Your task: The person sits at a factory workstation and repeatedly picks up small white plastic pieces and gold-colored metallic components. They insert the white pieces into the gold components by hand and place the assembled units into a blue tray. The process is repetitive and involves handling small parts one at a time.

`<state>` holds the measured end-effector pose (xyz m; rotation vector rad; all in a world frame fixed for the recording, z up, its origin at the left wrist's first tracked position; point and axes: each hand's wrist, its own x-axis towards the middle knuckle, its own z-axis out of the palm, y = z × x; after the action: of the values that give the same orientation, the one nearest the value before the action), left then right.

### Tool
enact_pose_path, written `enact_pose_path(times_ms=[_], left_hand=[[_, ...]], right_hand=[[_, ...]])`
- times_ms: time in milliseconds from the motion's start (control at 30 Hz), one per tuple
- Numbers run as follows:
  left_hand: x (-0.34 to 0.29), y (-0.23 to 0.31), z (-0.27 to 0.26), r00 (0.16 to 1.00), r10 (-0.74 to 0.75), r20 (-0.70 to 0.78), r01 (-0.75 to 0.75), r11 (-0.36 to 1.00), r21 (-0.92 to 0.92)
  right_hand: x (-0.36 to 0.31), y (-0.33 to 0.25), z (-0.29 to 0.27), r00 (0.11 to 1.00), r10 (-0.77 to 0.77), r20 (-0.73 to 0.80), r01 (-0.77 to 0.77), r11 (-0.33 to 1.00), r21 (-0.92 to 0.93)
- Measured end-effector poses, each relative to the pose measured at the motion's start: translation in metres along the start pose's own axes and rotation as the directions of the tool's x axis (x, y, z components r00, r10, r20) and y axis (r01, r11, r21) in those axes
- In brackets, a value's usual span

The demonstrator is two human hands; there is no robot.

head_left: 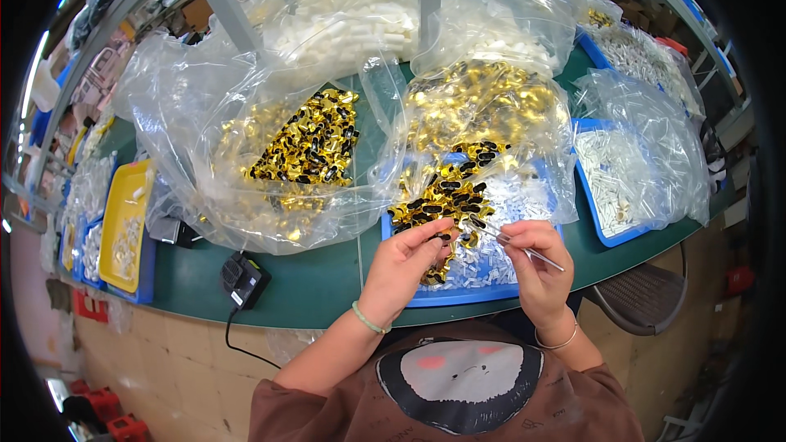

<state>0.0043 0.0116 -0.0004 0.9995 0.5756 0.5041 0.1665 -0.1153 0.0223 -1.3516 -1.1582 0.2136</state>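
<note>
My left hand [399, 268] is closed, pinching a small black-and-gold part [444, 237] between thumb and fingertips. Thin metal tweezers [544, 259] are gripped in my right hand [537, 265], their tips pointing toward the left hand; whether they hold anything is too small to tell. Both hands hover over a blue tray [458, 298] at the table's near edge. Inside it lie a heap of similar black-and-gold parts [442, 200] on the left and many small clear-white pieces [503, 258] on the right.
Clear plastic bags [205, 139] of gold-and-black parts and white pieces [336, 37] cover the green table [196, 278]. A yellow tray [124, 229] stands left, near a black adapter [244, 280] with a cable. Another blue tray [610, 196] sits right. Grey frame posts [429, 0] rise behind.
</note>
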Motion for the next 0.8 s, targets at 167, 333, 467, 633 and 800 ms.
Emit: enact_pose_path(times_ms=[167, 333, 467, 633, 800], left_hand=[[-0.001, -0.001, -0.001, 0.999, 0.042, 0.024, -0.042, 0.998, 0.041], [-0.001, -0.006, 0.001, 0.999, 0.048, 0.016, -0.049, 0.998, 0.028], [-0.002, -0.003, 0.001, 0.999, 0.029, 0.021, -0.03, 0.999, 0.042], [-0.003, -0.007, 0.0, 0.998, 0.061, 0.005, -0.061, 0.997, 0.046], [-0.003, -0.005, 0.001, 0.999, 0.034, -0.007, -0.034, 0.998, 0.044]], right_hand=[[-0.001, -0.008, -0.003, 0.99, -0.056, 0.128, 0.057, 0.998, -0.004], [-0.001, -0.005, 0.003, 0.978, -0.111, 0.178, 0.124, 0.99, -0.064], [-0.001, -0.007, 0.004, 0.974, -0.122, 0.19, 0.143, 0.984, -0.102], [0.0, -0.009, 0.004, 0.96, -0.175, 0.219, 0.211, 0.966, -0.15], [0.002, -0.013, 0.004, 0.964, -0.179, 0.198, 0.206, 0.97, -0.13]])
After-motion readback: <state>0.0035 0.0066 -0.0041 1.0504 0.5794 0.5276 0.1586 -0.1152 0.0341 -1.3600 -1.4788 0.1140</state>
